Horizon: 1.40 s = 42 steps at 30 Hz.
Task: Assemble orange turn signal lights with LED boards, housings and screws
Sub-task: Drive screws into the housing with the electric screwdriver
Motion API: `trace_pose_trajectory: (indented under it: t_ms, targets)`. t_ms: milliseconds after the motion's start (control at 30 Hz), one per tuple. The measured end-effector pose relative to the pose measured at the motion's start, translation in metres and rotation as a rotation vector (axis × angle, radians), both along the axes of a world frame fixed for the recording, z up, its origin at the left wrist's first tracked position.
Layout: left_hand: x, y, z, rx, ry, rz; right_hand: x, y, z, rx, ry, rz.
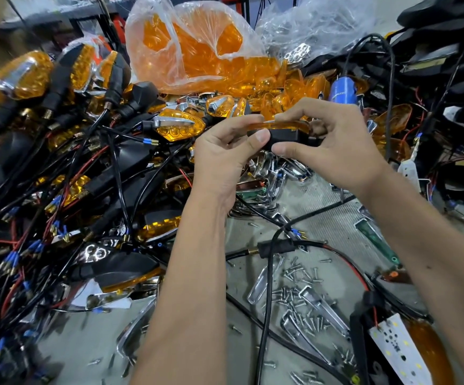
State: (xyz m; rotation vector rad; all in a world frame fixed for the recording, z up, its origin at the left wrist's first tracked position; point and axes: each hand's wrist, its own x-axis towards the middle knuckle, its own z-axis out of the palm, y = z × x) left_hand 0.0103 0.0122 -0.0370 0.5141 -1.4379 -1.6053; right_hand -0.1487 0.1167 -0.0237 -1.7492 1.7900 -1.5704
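Both hands hold one turn signal at the middle of the view, above the bench. Its orange lens [278, 125] lies on top of a black housing [283, 136]. My left hand [225, 154] grips the left end, thumb on the housing and fingers over the lens. My right hand [333, 145] pinches the right end, thumb underneath and fingers curled over the top. A white LED board [397, 351] lies at the lower right beside an orange lens. Loose screws [297, 295] are scattered on the bench below my arms.
Finished signals with black and red wires [58, 168] pile up on the left. A clear bag of orange lenses [197, 51] stands at the back. A blue electric screwdriver [341, 88] hangs at the right. Chrome trim pieces [316, 304] lie among the screws. Black housings [441, 51] are stacked at far right.
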Motion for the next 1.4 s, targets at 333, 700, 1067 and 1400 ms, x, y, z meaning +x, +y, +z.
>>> trace_pose_trajectory:
  t_ms: [333,700,1067,1400]
  targets:
    - [-0.002,0.0,-0.002,-0.051,-0.019,-0.003,-0.002,0.002,0.006,0.003,0.137,-0.04]
    - [0.0,0.001,-0.001,-0.046,-0.031,0.034,0.003,0.0,0.007,0.011,0.02,0.02]
    - [-0.008,0.005,0.0,0.038,-0.073,0.157,0.0,0.0,0.006,0.041,0.451,-0.042]
    - [0.004,0.001,0.005,-0.009,-0.046,-0.168,-0.006,0.009,0.014,0.216,0.005,0.122]
